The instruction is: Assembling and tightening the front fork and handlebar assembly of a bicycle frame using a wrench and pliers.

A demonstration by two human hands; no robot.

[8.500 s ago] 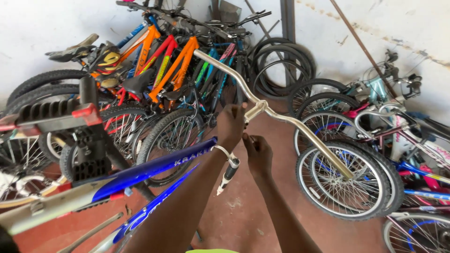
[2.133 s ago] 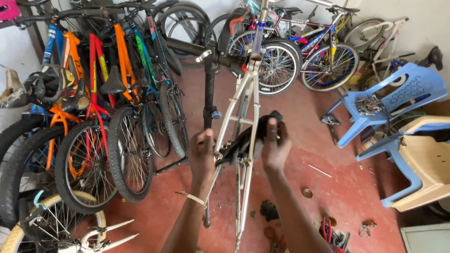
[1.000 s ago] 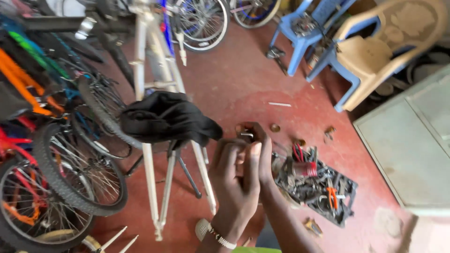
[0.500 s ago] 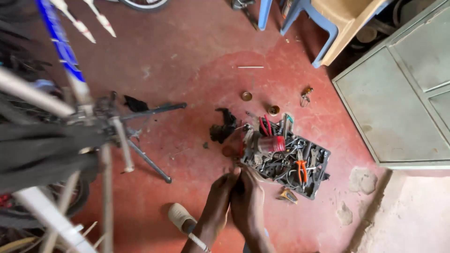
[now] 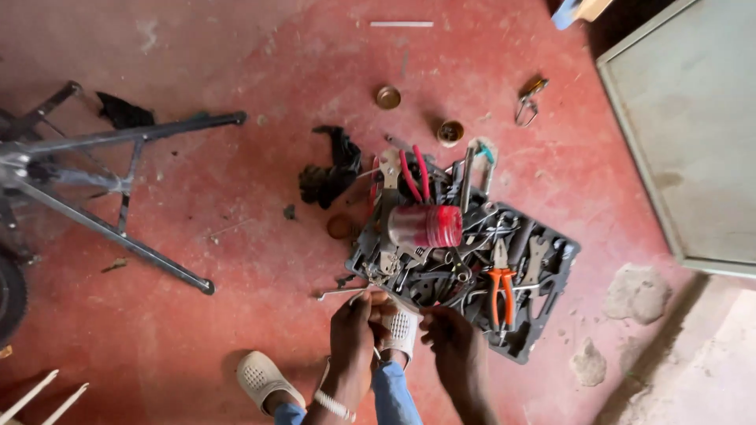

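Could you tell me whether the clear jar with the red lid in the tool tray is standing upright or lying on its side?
On its side: the jar lies across the tools in the tray, lid pointing right.

Two bare hands show at the bottom edge, the left hand [image 5: 350,342] and the right hand [image 5: 455,354], close together. Just beyond them lies one dark plastic tool tray [image 5: 551,303], heaped with metal tools too tangled to count. In it, ahead of the right hand, lies one pair of orange-handled pliers [image 5: 501,287], and farther ahead one clear jar with a red lid [image 5: 425,227]. Two small round brass-coloured caps [image 5: 387,97] rest on the red floor well beyond the tray. Two pale perforated clogs are worn: one [image 5: 261,379] left of the left hand, one [image 5: 400,330] between the hands. One black metal repair stand [image 5: 118,189] spreads far to the left.
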